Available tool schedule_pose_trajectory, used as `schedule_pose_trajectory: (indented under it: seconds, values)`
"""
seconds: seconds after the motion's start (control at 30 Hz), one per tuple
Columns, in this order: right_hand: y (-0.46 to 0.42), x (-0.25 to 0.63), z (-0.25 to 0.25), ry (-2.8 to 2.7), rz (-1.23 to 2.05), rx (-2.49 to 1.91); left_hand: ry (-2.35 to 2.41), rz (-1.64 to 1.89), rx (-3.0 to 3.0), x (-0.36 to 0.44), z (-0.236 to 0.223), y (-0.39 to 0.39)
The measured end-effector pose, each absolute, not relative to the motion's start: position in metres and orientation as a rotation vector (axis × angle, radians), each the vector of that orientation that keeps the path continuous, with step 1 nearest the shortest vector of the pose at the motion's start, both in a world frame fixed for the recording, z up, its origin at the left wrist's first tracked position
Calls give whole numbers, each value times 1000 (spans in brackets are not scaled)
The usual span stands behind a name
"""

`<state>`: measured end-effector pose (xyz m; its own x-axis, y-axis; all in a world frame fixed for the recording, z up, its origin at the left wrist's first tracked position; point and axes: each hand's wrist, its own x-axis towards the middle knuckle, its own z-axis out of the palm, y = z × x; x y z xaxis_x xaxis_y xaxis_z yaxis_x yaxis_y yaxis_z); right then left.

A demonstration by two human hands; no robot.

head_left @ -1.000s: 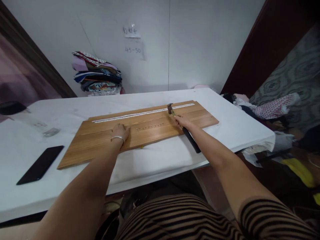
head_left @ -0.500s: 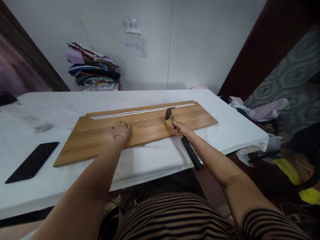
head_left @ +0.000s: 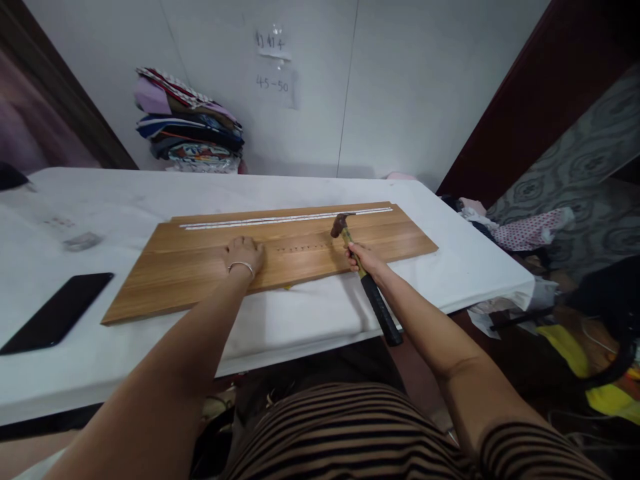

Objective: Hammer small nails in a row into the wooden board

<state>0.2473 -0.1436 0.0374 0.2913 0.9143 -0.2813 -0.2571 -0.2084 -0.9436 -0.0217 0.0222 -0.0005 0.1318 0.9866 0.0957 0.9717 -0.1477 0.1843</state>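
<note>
My right hand [head_left: 363, 259] is closed around the neck of a claw hammer [head_left: 379, 310], just below its rusty brown head. The head is over the right half of a wooden board [head_left: 165, 270], and the black grip reaches down past the table's front edge. My left hand [head_left: 244, 255], with a bracelet on the wrist, rests palm down on the board with its fingers apart. Between the two hands a row of several small nails [head_left: 303, 249] stands along the board. Two white strips [head_left: 285, 219] run side by side near the board's back edge.
The board lies on a table with a white cover [head_left: 290, 327]. A black phone [head_left: 57, 313] is at the left, with a small clear packet [head_left: 83, 241] behind it. Folded clothes [head_left: 193, 127] are stacked at the back against the wall. Fabric [head_left: 533, 230] hangs beyond the right end.
The camera view has shifted slightly. The hammer and both hands keep almost the same places over the board.
</note>
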Motion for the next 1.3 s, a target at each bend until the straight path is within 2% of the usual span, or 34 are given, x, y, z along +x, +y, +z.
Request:
schedule_pose_trajectory:
  seconds: [1.3]
  values:
    - [-137,241,41,-712,1218,-1487,2002,310,2294,-20,0,21]
